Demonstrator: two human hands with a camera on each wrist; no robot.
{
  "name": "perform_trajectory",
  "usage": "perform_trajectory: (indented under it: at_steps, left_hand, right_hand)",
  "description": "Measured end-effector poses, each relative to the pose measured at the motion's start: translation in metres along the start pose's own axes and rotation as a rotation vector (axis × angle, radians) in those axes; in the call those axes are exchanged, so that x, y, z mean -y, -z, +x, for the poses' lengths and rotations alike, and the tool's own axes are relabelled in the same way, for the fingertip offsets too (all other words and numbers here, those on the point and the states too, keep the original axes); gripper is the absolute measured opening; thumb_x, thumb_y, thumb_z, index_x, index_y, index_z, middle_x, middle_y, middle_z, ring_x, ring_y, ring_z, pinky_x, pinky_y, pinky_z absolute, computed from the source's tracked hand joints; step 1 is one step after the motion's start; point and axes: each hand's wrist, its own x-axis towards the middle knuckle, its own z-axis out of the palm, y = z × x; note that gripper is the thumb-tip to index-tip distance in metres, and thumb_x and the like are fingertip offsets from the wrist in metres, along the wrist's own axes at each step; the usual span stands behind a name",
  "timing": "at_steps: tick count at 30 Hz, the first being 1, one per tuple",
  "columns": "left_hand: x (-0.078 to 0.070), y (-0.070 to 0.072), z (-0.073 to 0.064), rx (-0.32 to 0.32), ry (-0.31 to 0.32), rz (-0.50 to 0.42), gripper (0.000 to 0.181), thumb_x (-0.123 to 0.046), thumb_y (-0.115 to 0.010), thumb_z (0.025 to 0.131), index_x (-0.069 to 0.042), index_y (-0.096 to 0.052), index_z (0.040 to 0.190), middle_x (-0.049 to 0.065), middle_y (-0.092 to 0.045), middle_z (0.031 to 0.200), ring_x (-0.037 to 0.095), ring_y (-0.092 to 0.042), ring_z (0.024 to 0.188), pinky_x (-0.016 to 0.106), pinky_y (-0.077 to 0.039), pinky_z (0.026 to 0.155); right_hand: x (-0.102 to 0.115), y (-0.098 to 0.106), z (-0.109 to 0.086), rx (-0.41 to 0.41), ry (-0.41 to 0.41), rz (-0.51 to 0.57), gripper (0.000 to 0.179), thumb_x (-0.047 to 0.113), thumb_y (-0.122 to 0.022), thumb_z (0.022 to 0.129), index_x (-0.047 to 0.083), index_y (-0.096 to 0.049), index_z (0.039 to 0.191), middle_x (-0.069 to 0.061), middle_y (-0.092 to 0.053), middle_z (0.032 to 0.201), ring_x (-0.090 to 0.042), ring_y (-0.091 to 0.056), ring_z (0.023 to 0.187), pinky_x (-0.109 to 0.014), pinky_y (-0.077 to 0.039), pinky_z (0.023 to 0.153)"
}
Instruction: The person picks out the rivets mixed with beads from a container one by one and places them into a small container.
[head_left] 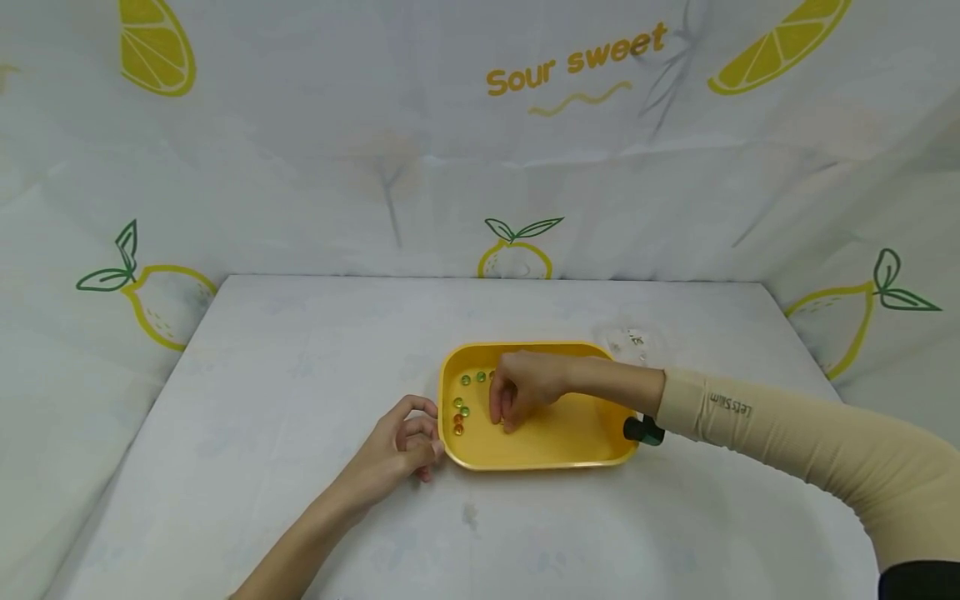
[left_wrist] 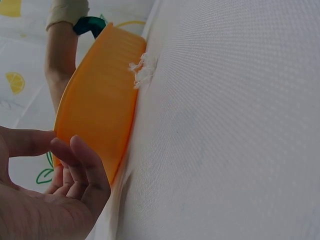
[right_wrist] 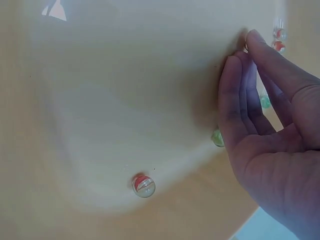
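Observation:
A yellow tray (head_left: 570, 450) lies on the white-covered table with several glass marbles along its left and back sides, among them a green marble (head_left: 465, 412) and an orange-red marble (head_left: 458, 430). Inside the tray, my right hand (head_left: 528, 387) reaches down and pinches a small marble (right_wrist: 246, 41) between thumb and fingertip, mostly hidden by the fingers. In the right wrist view a red-and-clear marble (right_wrist: 144, 186) lies apart from the hand. My left hand (head_left: 393, 450) is at the tray's left end, its loosely bent fingers touching the outer wall and rim.
Behind the tray's right back corner lies a clear plastic bag (head_left: 632, 342) with dark print. A dark green piece (head_left: 643, 430) hangs by the right wrist, over the tray's right rim. The table's back edge (head_left: 375, 277) meets a lemon-print cloth (head_left: 300, 167).

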Motion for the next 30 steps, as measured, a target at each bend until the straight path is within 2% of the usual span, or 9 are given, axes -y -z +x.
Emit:
perform_trajectory:
  at_steps: [13,23,30]
  left_hand:
    - [0.0,0.0,0.0,0.0,0.002,0.001,0.047,-0.006,-0.065,0.096,-0.002,-0.042,0.137,0.005,-0.063,0.098,0.016,-0.061,0.079,0.026,-0.057,0.068]
    - [0.0,0.0,0.0,-0.002,0.0,0.005,0.046,-0.005,-0.065,0.096,-0.001,-0.043,0.136,0.003,-0.062,0.096,0.016,-0.061,0.078,0.027,-0.058,0.068]
    - [0.0,0.0,0.0,-0.004,0.009,0.004,0.045,-0.004,-0.064,0.097,-0.002,-0.043,0.136,0.001,-0.062,0.095,0.017,-0.062,0.081,0.027,-0.058,0.069]
  right_hand:
    - [0.0,-0.001,0.0,-0.038,0.008,-0.083,0.003,0.008,-0.086,0.088,0.01,-0.084,0.089,0.002,-0.079,0.079,0.002,-0.061,0.068,-0.014,-0.053,0.067]
    - [0.004,0.008,-0.005,-0.026,0.068,-0.069,0.004,0.005,-0.079,0.094,0.005,-0.083,0.092,-0.001,-0.079,0.083,0.001,-0.061,0.072,-0.015,-0.055,0.071]
    - [0.009,0.018,-0.015,-0.038,0.059,-0.035,0.004,0.008,-0.079,0.096,0.006,-0.083,0.095,0.002,-0.078,0.085,-0.002,-0.062,0.074,-0.017,-0.056,0.072]
